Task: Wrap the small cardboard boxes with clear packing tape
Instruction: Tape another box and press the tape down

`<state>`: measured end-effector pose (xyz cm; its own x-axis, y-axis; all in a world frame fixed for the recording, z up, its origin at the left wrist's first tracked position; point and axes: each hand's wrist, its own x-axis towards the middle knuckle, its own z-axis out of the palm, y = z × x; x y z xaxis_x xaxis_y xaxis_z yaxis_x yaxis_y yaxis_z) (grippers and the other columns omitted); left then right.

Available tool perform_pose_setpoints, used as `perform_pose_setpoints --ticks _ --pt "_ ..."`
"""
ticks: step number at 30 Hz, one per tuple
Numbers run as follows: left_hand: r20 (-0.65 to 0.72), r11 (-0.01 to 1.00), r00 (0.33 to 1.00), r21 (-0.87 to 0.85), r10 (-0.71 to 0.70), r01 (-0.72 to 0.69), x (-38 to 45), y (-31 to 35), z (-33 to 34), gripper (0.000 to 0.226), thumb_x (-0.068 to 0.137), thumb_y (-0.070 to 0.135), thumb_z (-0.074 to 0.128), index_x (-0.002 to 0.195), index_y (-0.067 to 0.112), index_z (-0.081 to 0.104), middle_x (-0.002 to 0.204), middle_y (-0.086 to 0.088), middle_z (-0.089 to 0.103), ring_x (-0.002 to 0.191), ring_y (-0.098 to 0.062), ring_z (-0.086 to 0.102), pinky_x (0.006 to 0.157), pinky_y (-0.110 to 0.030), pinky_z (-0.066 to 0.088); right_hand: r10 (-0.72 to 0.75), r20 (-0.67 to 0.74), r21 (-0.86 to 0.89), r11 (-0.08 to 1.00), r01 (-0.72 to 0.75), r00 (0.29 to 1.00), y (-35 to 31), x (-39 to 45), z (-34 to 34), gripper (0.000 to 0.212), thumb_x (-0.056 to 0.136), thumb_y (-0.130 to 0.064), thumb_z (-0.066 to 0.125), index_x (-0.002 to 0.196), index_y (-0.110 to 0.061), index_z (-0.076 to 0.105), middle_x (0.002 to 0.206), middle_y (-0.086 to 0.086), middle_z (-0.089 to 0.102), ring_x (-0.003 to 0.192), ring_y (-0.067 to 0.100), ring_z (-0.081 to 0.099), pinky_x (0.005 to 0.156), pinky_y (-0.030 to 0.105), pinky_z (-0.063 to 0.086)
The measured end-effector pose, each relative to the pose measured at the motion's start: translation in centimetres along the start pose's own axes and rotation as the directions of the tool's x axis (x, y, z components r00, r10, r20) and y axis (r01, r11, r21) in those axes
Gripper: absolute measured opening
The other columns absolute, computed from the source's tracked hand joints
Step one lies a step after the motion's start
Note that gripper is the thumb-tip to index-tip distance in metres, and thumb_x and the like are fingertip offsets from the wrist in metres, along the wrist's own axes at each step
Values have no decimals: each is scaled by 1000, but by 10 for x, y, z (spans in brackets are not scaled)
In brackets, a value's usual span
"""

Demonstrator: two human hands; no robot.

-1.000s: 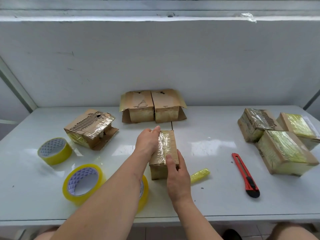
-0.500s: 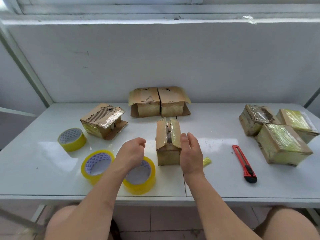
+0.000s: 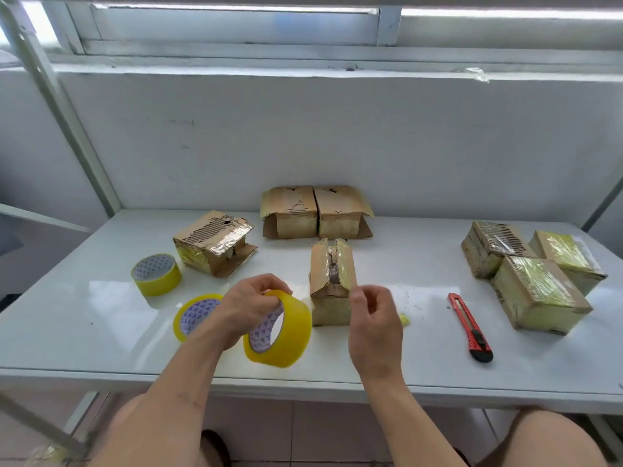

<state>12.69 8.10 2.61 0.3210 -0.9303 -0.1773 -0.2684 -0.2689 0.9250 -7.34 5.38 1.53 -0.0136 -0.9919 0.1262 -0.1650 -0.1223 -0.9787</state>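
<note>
Yellow tape roll [image 3: 278, 328] is held up by the left hand [image 3: 251, 306], fingers curled through its hole. The right hand [image 3: 374, 318] holds nothing, fingers loosely bent, beside the half-taped cardboard box [image 3: 332, 281].

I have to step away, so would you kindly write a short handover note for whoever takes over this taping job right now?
Left hand: holds a tape roll lifted off the table.
Right hand: raised beside the centre box, fingers loosely curled; whether it pinches a tape end I cannot tell.
Centre box: flaps standing apart on top, not sealed.
Done: three boxes at right look wrapped in tape.
Left: the centre box, the torn box at left, and the pair at the back with flaps sticking out.
Spare rolls at left; red cutter at right.
</note>
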Motion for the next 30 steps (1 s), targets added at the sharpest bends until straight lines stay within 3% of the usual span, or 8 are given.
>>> perform_pose_setpoints --ticks 2,5,9,13,15,17,20,30 --pt "-32 982 999 -182 37 -42 -2 11 2 22 89 -6 62 91 13 73 89 -7 71 80 -18 65 71 -29 54 70 196 19 997 -76 978 -7 -8 2 29 101 -42 53 85 -21 64 74 -7 64 68 4 56 66 23 46" --pt "-37 949 997 -306 74 -81 2 27 12 22 89 -7 63 91 14 70 83 1 70 76 -16 63 67 -27 51 112 444 78 984 -163 889 -17 -12 7 38 99 -51 53 93 -18 70 87 1 69 80 6 61 78 25 48" --pt "30 914 997 -403 75 -57 6 40 18 31 93 -7 45 104 5 71 90 -8 71 91 -25 63 88 -38 53 96 466 194 959 -207 880 -33 -6 2 35 90 -52 66 109 -23 71 100 2 76 96 20 69 87 36 56" --pt "140 904 981 -422 132 -62 8 57 14 48 92 42 51 112 4 72 114 -14 73 113 -24 65 103 -38 45 53 486 250 948 -196 873 -52 -1 -8 31 102 -39 54 119 -15 60 91 9 78 83 27 75 90 49 56" --pt "125 960 980 -253 156 -120 8 71 15 57 80 63 64 109 15 75 114 -3 75 114 -20 65 102 -38 46 52 480 215 961 -175 876 -62 2 -12 31 102 -43 51 118 -18 57 89 7 78 81 24 76 88 46 58" --pt "85 977 978 -117 191 -181 11 84 18 37 84 54 73 101 22 78 109 5 75 111 -20 67 102 -40 49 62 465 183 969 -164 883 -69 4 -14 31 101 -45 51 117 -19 57 87 4 78 79 22 76 85 44 60" --pt "37 967 969 -88 244 -240 20 101 24 16 93 31 71 92 16 77 96 -6 75 97 -21 68 94 -38 52 100 425 151 972 -179 900 -76 10 -14 31 101 -46 52 114 -19 58 84 3 78 76 22 76 82 42 61" --pt "-73 987 996 -145 56 -66 122 94 42 19 97 15 66 80 8 71 69 -4 63 63 -14 53 56 -20 46 360 484 -85 926 -367 797 -88 37 -8 29 98 -30 58 114 -7 55 71 11 75 55 22 68 58 29 56"
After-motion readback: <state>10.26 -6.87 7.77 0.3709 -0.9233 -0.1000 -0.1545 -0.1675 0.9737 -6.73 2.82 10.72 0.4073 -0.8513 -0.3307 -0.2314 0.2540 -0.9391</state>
